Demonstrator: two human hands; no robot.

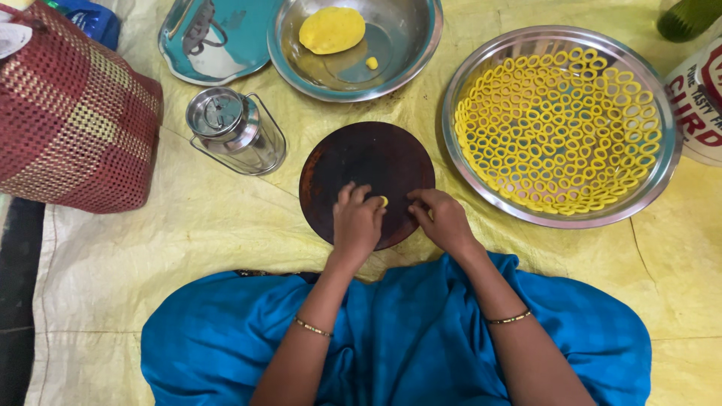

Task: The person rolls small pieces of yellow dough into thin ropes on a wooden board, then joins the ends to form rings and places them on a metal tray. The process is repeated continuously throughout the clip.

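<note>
A small yellow dough piece [383, 201] is pinched by the curled left hand [356, 223] on the dark round board [366, 162]. The right hand [442, 219] is held half-curled at 3 o'clock of it; whether anything is gripped cannot be told.

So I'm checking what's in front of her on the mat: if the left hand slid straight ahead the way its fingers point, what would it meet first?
Probably only more of the dark round board under the left hand; past its far rim, likely the steel bowl holding the yellow dough ball. The exact line is uncertain.
</note>
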